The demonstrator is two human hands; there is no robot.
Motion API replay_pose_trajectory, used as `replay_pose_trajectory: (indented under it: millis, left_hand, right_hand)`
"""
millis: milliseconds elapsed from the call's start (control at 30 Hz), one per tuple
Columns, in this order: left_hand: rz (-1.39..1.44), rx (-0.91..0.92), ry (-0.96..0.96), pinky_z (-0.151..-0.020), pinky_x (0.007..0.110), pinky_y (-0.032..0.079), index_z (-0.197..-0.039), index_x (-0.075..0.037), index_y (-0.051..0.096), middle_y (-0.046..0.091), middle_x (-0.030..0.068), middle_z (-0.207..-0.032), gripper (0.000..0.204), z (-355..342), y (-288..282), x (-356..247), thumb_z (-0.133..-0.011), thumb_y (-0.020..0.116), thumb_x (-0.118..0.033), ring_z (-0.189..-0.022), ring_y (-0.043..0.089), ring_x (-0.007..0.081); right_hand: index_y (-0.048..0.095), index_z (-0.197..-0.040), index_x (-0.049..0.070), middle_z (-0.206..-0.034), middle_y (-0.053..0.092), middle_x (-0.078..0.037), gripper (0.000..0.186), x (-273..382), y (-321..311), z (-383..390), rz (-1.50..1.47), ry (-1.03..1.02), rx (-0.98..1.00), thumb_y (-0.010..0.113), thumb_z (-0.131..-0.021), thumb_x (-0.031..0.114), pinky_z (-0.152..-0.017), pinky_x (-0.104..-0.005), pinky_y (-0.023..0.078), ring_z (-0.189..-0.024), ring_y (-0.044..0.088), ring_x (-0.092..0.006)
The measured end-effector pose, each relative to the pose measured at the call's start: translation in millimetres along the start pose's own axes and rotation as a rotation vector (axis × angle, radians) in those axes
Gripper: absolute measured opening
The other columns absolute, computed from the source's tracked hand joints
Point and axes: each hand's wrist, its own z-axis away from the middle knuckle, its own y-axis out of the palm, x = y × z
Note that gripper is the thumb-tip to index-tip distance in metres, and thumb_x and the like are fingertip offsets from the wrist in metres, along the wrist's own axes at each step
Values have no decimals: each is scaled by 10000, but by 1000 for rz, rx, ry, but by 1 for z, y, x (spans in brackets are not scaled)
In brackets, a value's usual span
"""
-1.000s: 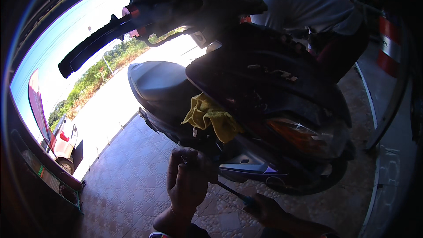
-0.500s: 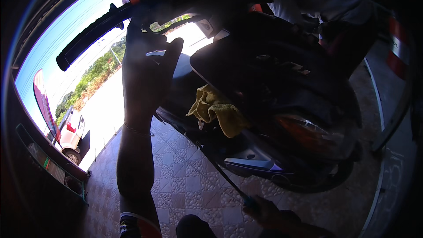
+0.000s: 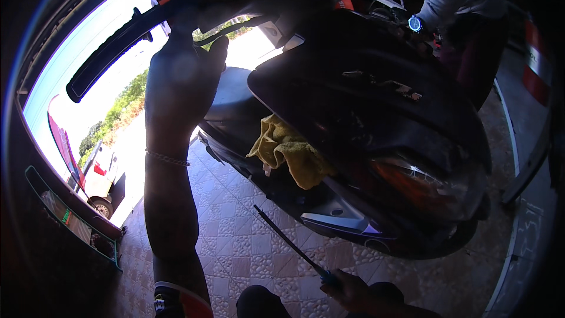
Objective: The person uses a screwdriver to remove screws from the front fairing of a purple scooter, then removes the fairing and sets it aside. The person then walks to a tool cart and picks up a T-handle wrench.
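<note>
A dark motor scooter (image 3: 353,100) fills the middle, its lower side panel silver and its orange lamp (image 3: 406,182) facing me. My left hand (image 3: 182,85) is raised under the handlebar, below the black grip (image 3: 109,53). Its thumb stands out to the right, while the fingertips vanish in shadow against the underside of the cover. Low down, my right hand (image 3: 351,290) is closed round the teal handle of a long screwdriver (image 3: 294,248). The shaft slants up and left, its tip apart from the scooter. A crumpled yellow cloth (image 3: 288,148) is tucked at the body's edge.
Across the scooter, another person's sleeved arm (image 3: 453,0) with a wristwatch (image 3: 415,23) reaches over it. A green-edged rack (image 3: 73,221) stands left, near the bright opening with a parked vehicle (image 3: 99,176). Patterned tiles (image 3: 235,247) lie below; a red-and-white post (image 3: 535,65) stands right.
The screwdriver's shaft has come away from the scooter's lower edge. My left hand has shifted slightly left and up. The other person's arm has moved, and their wristwatch now shows.
</note>
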Motion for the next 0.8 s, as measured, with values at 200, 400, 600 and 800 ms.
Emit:
replay_pose_trajectory:
  millis: [200, 400, 600, 800]
  left_hand:
    - [-174, 68, 75, -744, 365, 595, -1477, -134, 385, 741, 179, -903, 597, 1, 0, 15, -949, 654, -201, -812, 752, 274]
    - [-7, 84, -50, -723, 345, 588, -1473, -128, 399, 743, 178, -913, 594, 0, -4, 9, -951, 662, -232, -800, 752, 258]
    - [-15, 68, -33, -671, 315, 580, -1444, -119, 441, 747, 153, -906, 568, -1, -5, 7, -953, 671, -289, -746, 745, 224]
    - [-67, 104, 67, -656, 278, 585, -1364, -101, 544, 745, 115, -931, 398, 2, 0, 14, -972, 610, -107, -744, 743, 196]
  right_hand:
    - [587, -988, 77, -778, 634, -136, 287, 5, -6, -1, 87, 46, -23, 669, -946, 349, -668, -409, 491, -726, 647, -317]
    - [586, -969, 74, -781, 633, -140, 304, 11, -9, -2, 53, 26, -58, 672, -942, 364, -670, -414, 490, -727, 644, -329]
    - [582, -961, 72, -780, 629, -135, 319, 13, -13, 6, 71, 58, -34, 667, -946, 379, -677, -410, 489, -736, 646, -325]
    - [600, -1043, 43, -795, 629, -111, 245, -8, -2, 9, 49, -29, -141, 663, -958, 264, -660, -379, 478, -693, 599, -252]
